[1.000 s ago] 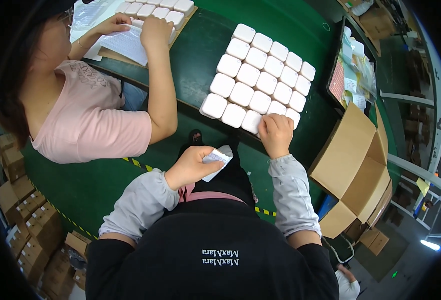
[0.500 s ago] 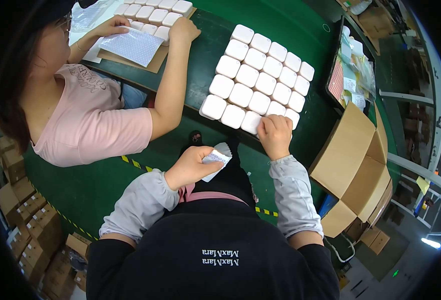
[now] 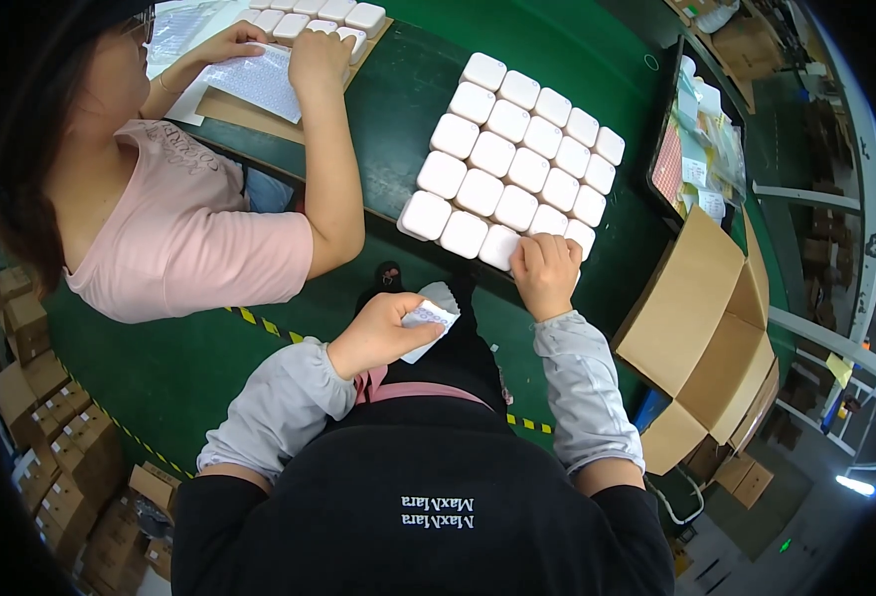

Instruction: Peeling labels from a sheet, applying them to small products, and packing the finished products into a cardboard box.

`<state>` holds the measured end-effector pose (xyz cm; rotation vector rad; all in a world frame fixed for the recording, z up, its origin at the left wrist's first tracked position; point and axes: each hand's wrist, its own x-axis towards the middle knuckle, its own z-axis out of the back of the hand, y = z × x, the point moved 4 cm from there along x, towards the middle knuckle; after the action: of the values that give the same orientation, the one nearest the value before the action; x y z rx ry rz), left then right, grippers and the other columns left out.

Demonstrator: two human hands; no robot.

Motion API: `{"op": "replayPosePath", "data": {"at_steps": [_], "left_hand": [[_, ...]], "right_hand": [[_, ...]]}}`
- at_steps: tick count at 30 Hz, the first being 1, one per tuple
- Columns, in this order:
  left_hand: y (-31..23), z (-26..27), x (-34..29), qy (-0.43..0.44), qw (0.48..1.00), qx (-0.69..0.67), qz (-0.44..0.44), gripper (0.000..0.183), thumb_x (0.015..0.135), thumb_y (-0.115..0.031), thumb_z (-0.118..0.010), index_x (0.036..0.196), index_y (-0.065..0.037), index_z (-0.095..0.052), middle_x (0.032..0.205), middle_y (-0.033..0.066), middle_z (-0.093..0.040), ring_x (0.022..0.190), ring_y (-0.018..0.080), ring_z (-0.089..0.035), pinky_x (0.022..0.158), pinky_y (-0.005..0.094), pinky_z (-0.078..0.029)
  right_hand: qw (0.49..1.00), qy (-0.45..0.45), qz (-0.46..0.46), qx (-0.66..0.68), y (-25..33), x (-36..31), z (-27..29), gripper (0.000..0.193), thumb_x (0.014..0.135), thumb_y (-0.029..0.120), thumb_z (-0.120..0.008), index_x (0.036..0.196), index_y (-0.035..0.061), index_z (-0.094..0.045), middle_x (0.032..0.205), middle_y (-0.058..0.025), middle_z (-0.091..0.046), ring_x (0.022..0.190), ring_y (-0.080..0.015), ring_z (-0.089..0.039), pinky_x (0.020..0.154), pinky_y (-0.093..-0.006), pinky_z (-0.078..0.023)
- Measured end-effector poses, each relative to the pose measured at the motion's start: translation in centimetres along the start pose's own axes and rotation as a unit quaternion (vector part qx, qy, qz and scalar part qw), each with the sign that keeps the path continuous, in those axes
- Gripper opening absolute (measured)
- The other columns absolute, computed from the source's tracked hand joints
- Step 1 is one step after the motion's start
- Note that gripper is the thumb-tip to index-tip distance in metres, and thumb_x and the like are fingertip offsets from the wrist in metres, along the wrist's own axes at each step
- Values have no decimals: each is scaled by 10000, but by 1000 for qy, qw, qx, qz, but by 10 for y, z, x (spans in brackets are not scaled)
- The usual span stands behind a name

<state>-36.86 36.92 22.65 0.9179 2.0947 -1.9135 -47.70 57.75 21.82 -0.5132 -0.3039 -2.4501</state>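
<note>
The left hand [image 3: 373, 330] has its grip clamped on a small white sheet [image 3: 426, 322], in front of the body [image 3: 423, 467] and apart from the bench [image 3: 386, 129]. The right hand [image 3: 546, 273] is at the near row of the white rounded cases [image 3: 513, 206], which lie in a grid on the bench; whether its grip is closed, I cannot tell.

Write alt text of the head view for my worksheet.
A person's right hand touches a grid of white rounded blocks on a green table; the left hand holds a small white printed slip. At left, a co-worker holds a patterned sheet.
</note>
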Motion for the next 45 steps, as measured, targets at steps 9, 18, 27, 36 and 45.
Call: {"op": "replayPosePath", "data": {"at_steps": [9,18,27,36,45], "left_hand": [[-1,1,0,-9,1000,4,-5,217,865,-121,-684,1026,25,-672,854,19,-677,743,51,-593,659,222,-485],[-8,-2,2,-11,1000,13,-11,219,863,-101,-679,1047,19,-665,872,27,-679,749,54,-600,666,226,-492],[-18,-6,4,-5,984,-177,32,234,857,-41,-664,1082,18,-645,933,53,-680,791,89,-634,717,233,-505],[-22,0,10,34,971,-234,43,245,829,-23,-691,1063,27,-641,1007,93,-675,874,127,-656,741,264,-524],[-30,1,8,39,990,-131,37,289,824,-82,-726,1075,45,-655,980,66,-682,850,94,-620,745,229,-492]], "right_hand": [[1000,8,17,16,-2,3,0,128,685,22,-688,789,58,-624,809,-41,-594,758,-218,-571,771,-375,-397],[984,173,-1,34,15,9,18,295,681,24,-584,972,28,-634,872,-87,-570,848,-271,-548,803,-405,-381],[901,163,-120,385,28,-18,52,348,766,69,-674,1108,40,-612,1148,-101,-608,1101,-289,-542,986,-417,-353],[770,243,-224,545,52,-15,45,345,828,85,-728,1121,22,-557,996,-70,-612,934,-148,-573,845,-283,-443],[891,143,-97,419,65,8,62,284,749,40,-751,1002,66,-625,949,-60,-607,901,-218,-559,797,-323,-438]]}}
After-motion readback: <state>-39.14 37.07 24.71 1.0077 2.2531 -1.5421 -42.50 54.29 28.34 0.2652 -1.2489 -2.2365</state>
